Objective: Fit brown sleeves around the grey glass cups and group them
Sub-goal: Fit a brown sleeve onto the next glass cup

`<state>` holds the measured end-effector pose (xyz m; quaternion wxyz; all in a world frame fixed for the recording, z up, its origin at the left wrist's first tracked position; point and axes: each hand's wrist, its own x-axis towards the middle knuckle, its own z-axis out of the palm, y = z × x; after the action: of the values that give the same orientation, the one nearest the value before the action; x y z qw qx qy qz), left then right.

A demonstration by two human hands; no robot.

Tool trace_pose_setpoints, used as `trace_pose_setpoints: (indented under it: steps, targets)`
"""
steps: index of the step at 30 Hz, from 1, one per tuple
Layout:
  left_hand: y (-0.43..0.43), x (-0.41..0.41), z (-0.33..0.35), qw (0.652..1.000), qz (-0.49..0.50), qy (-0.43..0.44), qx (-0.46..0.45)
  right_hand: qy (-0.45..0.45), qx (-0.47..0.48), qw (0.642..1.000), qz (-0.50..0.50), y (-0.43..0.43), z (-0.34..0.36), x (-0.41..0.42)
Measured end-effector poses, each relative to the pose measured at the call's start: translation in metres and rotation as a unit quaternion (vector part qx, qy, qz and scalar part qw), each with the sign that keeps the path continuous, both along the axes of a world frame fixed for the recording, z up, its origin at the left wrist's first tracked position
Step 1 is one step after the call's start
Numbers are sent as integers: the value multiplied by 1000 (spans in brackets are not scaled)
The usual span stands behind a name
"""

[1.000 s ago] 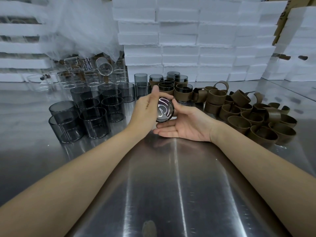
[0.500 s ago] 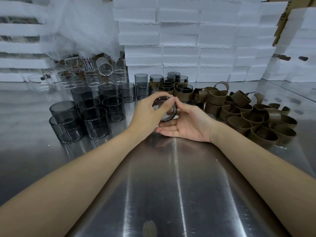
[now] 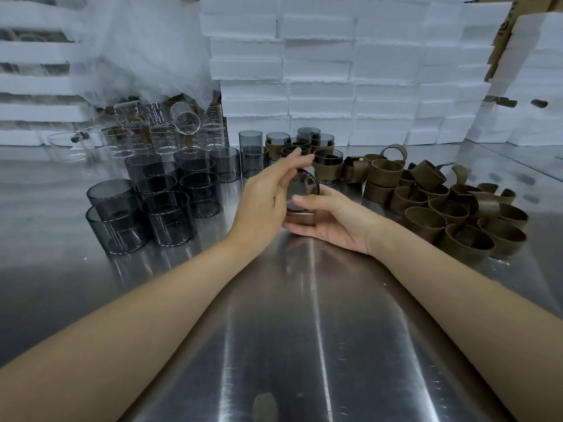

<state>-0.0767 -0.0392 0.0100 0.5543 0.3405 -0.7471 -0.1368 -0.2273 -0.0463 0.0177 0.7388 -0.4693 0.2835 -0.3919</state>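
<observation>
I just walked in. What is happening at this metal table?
A person is fitting a brown ring-shaped sleeve onto a round grey glass cup above the shiny steel table. The left hand grips the cup; the right hand holds the sleeve from below. Bare grey glass cups stand at the left, cups already wearing sleeves at the back, and loose brown sleeves lie piled at the right.

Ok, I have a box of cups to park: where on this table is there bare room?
Bare steel table lies between the forearms and outside them, nearer than the bare grey cups on the left and the brown sleeves on the right. It is crowded behind: clear glasses, sleeved cups, plus the left hand and right hand gripping one grey cup.
</observation>
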Motion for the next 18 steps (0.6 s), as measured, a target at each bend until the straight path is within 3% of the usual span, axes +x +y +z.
trace_pose_setpoints:
  steps: [3,6,10,15,18]
  targets:
    - [3,-4,0,990,3,-136,-47,-2,-49,998,-46,-3,-2,3]
    - [6,-8,-1,978,53,-203,-13,108,-149,966,-181,-4,-7,6]
    - [4,-4,-4,983,73,-151,80,294,-266,878,-268,0,-11,8]
    - [0,-2,-7,985,79,-59,141,371,-366,814,-258,3,-12,12]
    - [-3,-1,-5,971,57,51,225,391,-390,805,-217,7,-12,12]
